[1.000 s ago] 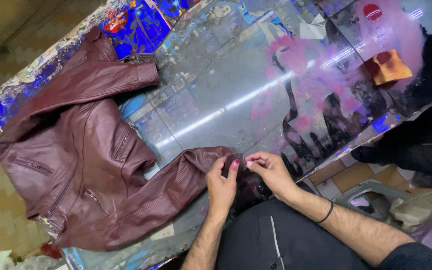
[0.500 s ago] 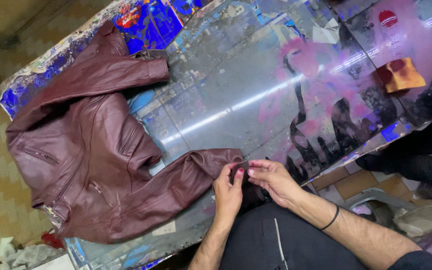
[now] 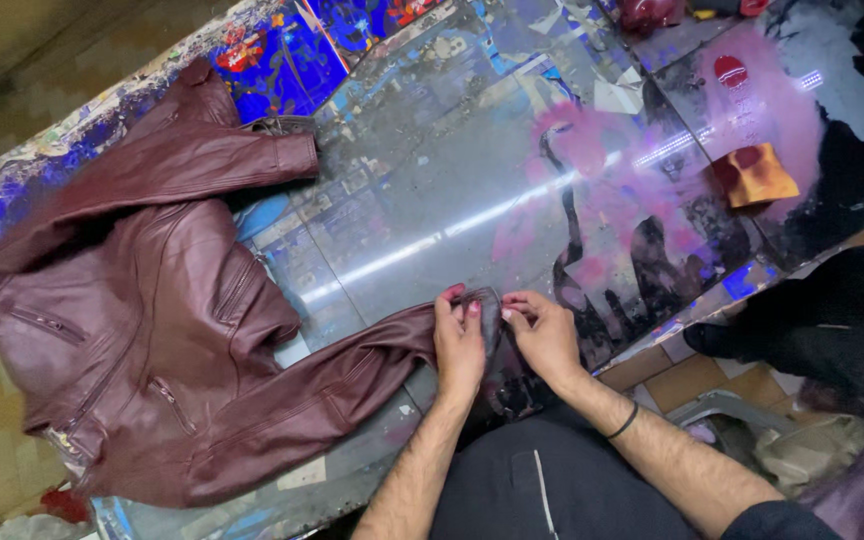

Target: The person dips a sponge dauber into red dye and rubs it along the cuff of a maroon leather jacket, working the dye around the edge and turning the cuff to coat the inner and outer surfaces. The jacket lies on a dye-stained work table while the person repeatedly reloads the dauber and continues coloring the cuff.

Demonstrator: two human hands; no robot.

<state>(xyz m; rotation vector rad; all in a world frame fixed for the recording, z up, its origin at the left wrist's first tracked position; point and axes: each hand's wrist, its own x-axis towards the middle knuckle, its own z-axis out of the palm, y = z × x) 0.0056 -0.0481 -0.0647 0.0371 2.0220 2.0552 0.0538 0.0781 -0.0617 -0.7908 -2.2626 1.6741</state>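
Broad open stretch of glossy table (image 3: 422, 190) ahead of both hands, passable. Blocked leftward by spread maroon jacket (image 3: 142, 340), its sleeve (image 3: 352, 375) running to left hand (image 3: 460, 345). Far right, only an orange cloth (image 3: 757, 175) in the way.

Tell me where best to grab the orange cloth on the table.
Probably pinch the orange cloth at its pointed right corner, coming from above: it lies flat on the table, and that corner juts free with nothing beside it.
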